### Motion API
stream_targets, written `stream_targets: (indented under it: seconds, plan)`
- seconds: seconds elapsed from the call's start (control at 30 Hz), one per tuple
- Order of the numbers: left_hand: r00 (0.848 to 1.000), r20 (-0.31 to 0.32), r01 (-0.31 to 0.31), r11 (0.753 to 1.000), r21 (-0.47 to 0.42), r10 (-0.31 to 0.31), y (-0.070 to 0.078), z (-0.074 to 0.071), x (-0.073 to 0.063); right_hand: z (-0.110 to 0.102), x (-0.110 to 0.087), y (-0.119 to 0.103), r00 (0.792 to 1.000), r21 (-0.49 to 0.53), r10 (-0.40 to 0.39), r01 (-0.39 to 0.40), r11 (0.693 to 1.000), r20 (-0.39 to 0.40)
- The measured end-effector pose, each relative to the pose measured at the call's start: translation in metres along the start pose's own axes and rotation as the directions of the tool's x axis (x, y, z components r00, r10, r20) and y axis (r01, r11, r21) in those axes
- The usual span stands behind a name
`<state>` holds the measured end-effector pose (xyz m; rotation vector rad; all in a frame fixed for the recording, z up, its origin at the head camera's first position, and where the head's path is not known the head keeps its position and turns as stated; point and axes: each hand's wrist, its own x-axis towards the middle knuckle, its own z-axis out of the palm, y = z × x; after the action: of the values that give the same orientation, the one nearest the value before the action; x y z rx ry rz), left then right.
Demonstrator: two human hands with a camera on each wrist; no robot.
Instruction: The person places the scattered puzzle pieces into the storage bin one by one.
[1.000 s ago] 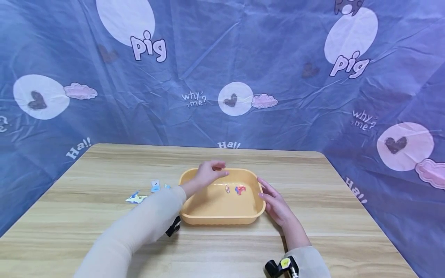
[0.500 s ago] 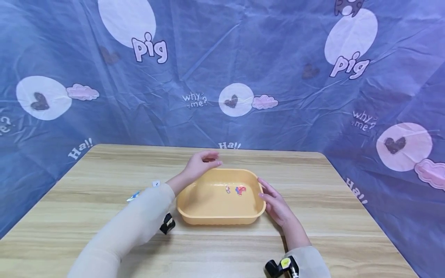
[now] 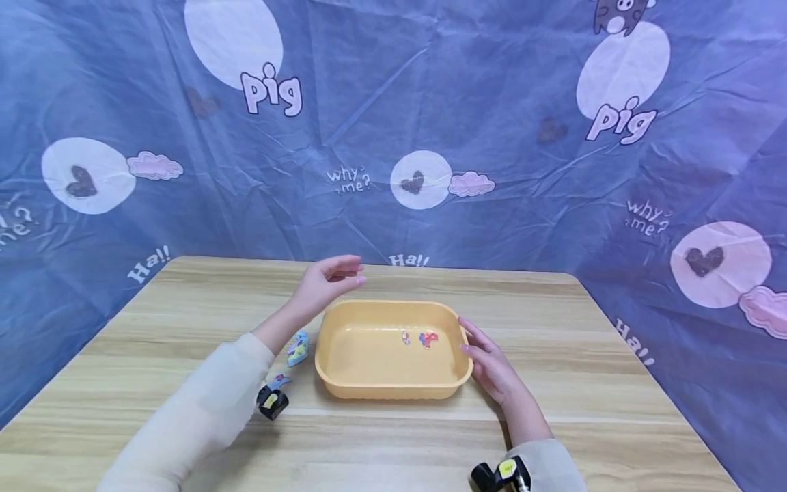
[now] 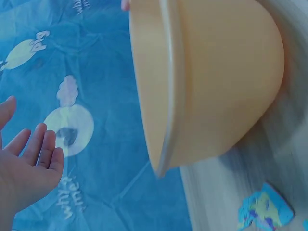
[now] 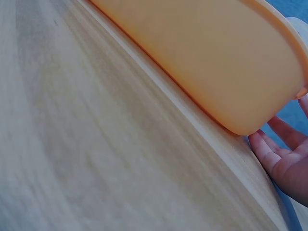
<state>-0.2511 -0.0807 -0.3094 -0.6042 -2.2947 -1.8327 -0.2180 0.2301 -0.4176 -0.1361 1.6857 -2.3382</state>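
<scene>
A yellow plastic basin stands on the table, with a red-and-blue puzzle piece and a smaller piece on its floor. My left hand hovers beyond the basin's back left corner, apart from it. In the left wrist view that hand has loosely spread fingers and nothing in them. My right hand touches the basin's right side, fingers fairly straight along the rim and outer wall. The right wrist view has its fingers against the basin's lower corner.
Left of the basin lie a blue-and-yellow puzzle piece and another blue piece, partly behind the left wrist's black camera. A blue printed cloth hangs behind the wooden table.
My left hand has moved left and away from over the basin, which uncovers pieces beside it. The right hand stays at the basin's right side.
</scene>
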Motion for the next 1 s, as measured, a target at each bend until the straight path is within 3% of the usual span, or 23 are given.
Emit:
stream_targets:
  seconds: [0.4, 0.77, 1.0]
  plan:
    - [0.999, -0.033, 0.014, 1.000, 0.009, -0.014, 0.004, -0.034, -0.023, 0.000, -0.001, 0.001, 1.000, 0.004, -0.007, 0.007, 1.000, 0.013]
    - [0.999, -0.026, 0.027, 0.984, 0.176, -0.022, 0.000, -0.063, -0.046, 0.000, 0.000, 0.001, 1.000, -0.001, -0.012, 0.012, 1.000, 0.011]
    - [0.999, -0.037, 0.027, 0.978, 0.209, -0.020, -0.006, -0.076, -0.061, 0.000, 0.000, 0.000, 1.000, -0.006, -0.008, 0.008, 1.000, 0.008]
